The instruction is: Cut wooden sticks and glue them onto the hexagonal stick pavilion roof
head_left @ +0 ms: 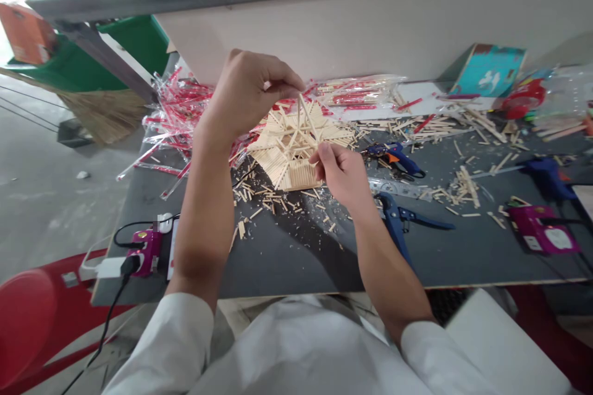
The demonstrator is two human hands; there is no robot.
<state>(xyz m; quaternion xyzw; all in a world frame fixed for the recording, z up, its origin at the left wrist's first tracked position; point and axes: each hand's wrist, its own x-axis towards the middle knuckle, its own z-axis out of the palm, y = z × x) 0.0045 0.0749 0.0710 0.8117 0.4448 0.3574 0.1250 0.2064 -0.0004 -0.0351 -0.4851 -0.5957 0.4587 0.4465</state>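
Note:
A star-shaped model of thin pale wooden sticks (303,174) sits on the dark table, its middle filled with crossing sticks. My left hand (259,83) is raised over the far side of it. Between its thumb and forefinger is the top end of a thin wooden stick (301,108), which slants down toward the model's middle. My right hand (341,174) is at the model's near right side, thumb and fingers pinched together. What these fingertips hold, if anything, is too small to make out. Part of the model's right side is hidden behind that hand.
Plastic-wrapped red-tipped sticks (185,105) pile up at the left back. To the right lie a glue gun (398,157), a clear ruler (398,188), blue cutters (396,216) and loose sticks. Another glue gun (549,176) and purple power boxes (147,250) have trailing cords.

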